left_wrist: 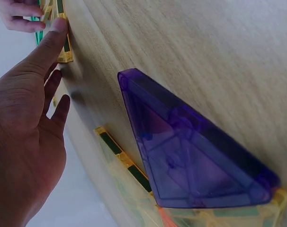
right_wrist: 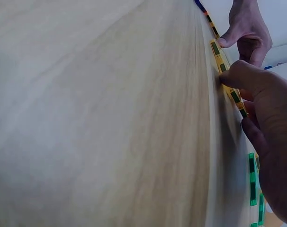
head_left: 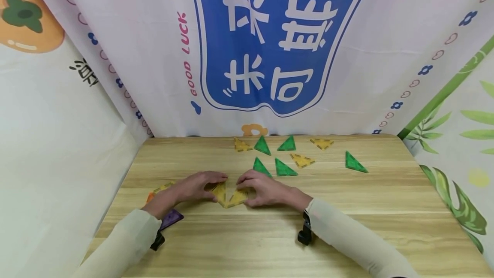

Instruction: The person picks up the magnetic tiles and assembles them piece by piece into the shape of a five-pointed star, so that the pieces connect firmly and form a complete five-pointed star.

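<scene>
Two yellow triangular magnetic tiles meet at their lower corners near the middle of the table. My left hand (head_left: 198, 185) pinches the left yellow tile (head_left: 220, 193) between thumb and fingers. Gripped by my right hand (head_left: 266, 190) is the right yellow tile (head_left: 237, 199); in the right wrist view the thumb presses this tile's edge (right_wrist: 236, 97). A purple triangular tile (head_left: 172, 219) lies below my left wrist, and it looms large in the left wrist view (left_wrist: 186, 161). It rests on or against further yellow tiles (left_wrist: 124, 158), partly hidden by the forearm.
Several green triangular tiles (head_left: 286, 167) and yellow ones (head_left: 302, 160) lie scattered beyond the hands. One green tile (head_left: 355, 163) sits apart on the right. An orange tile (head_left: 150, 197) peeks out beside the left forearm. A printed cloth (head_left: 162, 76) hangs along the table's far edge.
</scene>
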Tool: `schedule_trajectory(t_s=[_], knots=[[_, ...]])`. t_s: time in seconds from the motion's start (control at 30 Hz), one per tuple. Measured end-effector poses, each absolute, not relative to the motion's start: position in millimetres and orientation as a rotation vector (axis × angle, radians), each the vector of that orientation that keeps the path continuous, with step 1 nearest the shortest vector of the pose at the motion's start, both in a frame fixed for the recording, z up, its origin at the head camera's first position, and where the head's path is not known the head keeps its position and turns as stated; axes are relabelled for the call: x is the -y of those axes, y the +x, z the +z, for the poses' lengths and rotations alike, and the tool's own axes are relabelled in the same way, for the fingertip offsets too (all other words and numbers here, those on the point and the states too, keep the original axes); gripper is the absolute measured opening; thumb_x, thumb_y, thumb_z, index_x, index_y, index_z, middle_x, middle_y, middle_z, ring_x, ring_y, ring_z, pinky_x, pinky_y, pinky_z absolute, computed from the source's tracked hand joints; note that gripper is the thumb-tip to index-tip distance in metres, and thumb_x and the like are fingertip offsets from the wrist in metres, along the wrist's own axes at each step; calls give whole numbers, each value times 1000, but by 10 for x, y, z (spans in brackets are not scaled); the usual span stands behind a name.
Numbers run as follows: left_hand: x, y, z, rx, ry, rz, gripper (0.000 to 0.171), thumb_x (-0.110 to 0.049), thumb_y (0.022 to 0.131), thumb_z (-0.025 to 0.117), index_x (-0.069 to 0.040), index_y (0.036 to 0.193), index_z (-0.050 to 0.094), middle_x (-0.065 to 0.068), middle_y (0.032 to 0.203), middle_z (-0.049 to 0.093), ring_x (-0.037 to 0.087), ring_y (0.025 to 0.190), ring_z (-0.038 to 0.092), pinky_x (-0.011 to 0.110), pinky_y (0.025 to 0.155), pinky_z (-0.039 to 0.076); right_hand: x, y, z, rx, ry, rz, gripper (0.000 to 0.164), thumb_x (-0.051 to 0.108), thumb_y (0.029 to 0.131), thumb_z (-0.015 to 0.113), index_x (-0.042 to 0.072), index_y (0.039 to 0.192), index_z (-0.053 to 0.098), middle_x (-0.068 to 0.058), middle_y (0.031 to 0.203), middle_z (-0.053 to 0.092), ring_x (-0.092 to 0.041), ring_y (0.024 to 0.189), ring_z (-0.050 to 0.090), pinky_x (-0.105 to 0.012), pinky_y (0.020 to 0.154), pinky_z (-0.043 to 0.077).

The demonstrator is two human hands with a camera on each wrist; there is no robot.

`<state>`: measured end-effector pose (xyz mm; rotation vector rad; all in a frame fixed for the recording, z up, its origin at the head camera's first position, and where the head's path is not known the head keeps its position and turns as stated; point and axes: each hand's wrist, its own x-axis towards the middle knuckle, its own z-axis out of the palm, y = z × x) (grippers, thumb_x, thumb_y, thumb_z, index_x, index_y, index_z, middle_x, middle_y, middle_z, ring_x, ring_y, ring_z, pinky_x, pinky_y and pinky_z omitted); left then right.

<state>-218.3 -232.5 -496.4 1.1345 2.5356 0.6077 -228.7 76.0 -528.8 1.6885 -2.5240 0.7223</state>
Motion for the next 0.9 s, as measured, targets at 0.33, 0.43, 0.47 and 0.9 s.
schedule_trajectory(t_s=[0.33,0.43,0.47,0.9], knots=[[2333,-2164,-4941,-2557,1156,586,67,-27,93,84,1,149,58,18,158,51,40,146,47,56,116,44,-731,-2343,-5355,2520,1708,758,44,30,94,79,9,132,74,-9,143,62,-24,135,55,-38,114,48],[2344,-2168,-4948,-2580,1171,585,66,-27,93,84,2,146,61,18,155,54,40,142,50,55,114,47,-709,-2343,-5356,2525,1679,776,39,28,95,79,9,128,75,-10,141,62,-25,133,56,-38,113,48],[2348,-2169,-4951,-2585,1171,591,65,-26,92,85,2,146,61,18,153,55,40,141,51,55,113,47,-698,-2341,-5353,2538,1664,780,39,28,95,79,9,128,75,-10,141,62,-24,133,57,-38,113,48],[2429,-2210,-4990,-2629,1167,623,62,-24,89,88,2,141,66,18,146,62,39,134,57,56,110,50,-437,-2311,-5269,2672,1546,754,31,21,98,78,8,126,76,-6,134,67,-20,128,61,-32,112,49]])
